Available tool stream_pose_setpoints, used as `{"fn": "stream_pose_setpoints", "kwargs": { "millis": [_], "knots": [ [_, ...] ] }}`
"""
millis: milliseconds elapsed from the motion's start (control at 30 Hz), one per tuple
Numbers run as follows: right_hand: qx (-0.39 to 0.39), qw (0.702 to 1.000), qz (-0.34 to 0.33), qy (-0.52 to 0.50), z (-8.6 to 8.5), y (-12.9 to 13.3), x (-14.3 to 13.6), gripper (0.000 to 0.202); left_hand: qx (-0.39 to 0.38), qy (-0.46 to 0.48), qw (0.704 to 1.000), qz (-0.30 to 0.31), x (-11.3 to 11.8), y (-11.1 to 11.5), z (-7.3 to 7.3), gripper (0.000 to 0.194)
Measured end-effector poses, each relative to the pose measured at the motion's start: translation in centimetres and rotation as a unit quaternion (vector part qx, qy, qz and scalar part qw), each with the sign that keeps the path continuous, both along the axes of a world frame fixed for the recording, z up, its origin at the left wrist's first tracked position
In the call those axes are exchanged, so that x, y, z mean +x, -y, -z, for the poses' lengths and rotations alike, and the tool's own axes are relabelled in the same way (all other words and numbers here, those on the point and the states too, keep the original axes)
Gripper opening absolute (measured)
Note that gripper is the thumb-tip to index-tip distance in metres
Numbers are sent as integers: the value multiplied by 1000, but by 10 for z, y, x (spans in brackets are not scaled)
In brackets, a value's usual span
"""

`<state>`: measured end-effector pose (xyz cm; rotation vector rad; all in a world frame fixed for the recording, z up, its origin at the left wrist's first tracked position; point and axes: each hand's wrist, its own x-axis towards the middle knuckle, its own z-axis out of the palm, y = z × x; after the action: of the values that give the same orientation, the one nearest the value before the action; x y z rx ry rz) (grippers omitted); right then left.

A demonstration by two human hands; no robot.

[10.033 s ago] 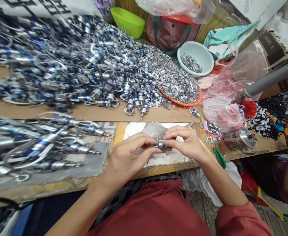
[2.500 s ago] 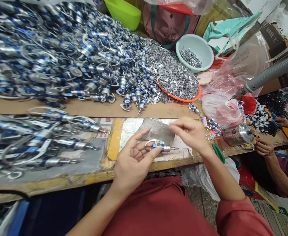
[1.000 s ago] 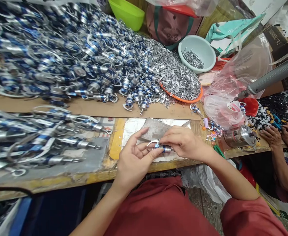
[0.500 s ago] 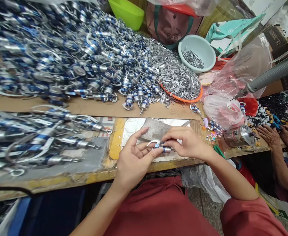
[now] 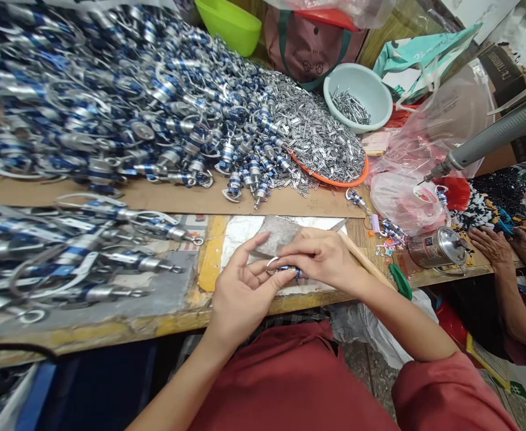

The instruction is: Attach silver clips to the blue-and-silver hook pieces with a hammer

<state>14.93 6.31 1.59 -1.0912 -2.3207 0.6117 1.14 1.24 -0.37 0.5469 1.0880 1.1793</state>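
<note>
Over the front of the bench, my left hand (image 5: 240, 293) pinches a small blue-and-silver metal piece (image 5: 296, 272) with a curved silver arm between thumb and fingers. My right hand (image 5: 328, 257) closes on the same piece from the right, its fingers over the top near the curved arm. Those fingers hide most of the piece. Behind my hands is a grey block (image 5: 274, 235), on a white surface (image 5: 236, 239). A wooden handle (image 5: 366, 260) lies beyond my right wrist.
A large heap of similar pieces (image 5: 155, 102) covers the back left; more pieces (image 5: 74, 257) lie front left. Small metal plates (image 5: 326, 137) fill an orange-rimmed tray. A pale blue bowl (image 5: 380, 105), a hanging electric screwdriver (image 5: 492, 140), a metal pot (image 5: 429, 251) and another person's hands (image 5: 492, 245) are right.
My right hand has moved left and over the piece, covering more of it. The wooden handle now shows behind my right wrist. My left hand keeps its hold.
</note>
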Motion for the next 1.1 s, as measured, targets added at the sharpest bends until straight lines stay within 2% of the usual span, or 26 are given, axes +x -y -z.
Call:
{"fn": "stream_pose_setpoints", "kwargs": {
  "millis": [100,133,200,267,333,400,467,533,633,733,867,1000,1100],
  "knots": [
    [69,995,38,-54,3,7,7,17,3,-11,1000,-4,-1,0,1,89],
    [86,991,67,-71,1,10,15,19,3,-18,1000,-4,-1,0,1,88],
    [98,979,167,-66,-4,15,40,19,1,-31,1000,-4,-1,-1,2,86],
    [67,958,277,21,-5,21,72,21,-3,-39,999,-4,-1,-1,1,86],
    [-11,939,308,154,-1,27,102,40,-6,-45,999,-8,-1,-2,1,86],
    [-83,928,287,224,5,35,118,38,-10,-50,999,-11,0,-2,0,86],
    [-94,933,265,222,7,42,118,30,-10,-51,999,-12,0,-1,0,86],
    [-48,947,251,193,4,46,109,28,-9,-50,999,-9,0,0,0,87],
    [20,956,226,184,-3,48,94,36,-7,-47,999,-7,0,0,1,88],
    [60,962,212,161,-7,49,90,39,-6,-48,999,-13,0,0,2,89],
    [154,967,177,101,-16,57,88,50,-10,-50,999,-7,0,0,1,89],
    [130,977,75,151,-30,70,75,63,-9,-58,998,-6,0,0,0,89],
    [150,976,73,141,-34,72,69,66,-10,-59,998,-6,0,0,1,89]
  ]
}}
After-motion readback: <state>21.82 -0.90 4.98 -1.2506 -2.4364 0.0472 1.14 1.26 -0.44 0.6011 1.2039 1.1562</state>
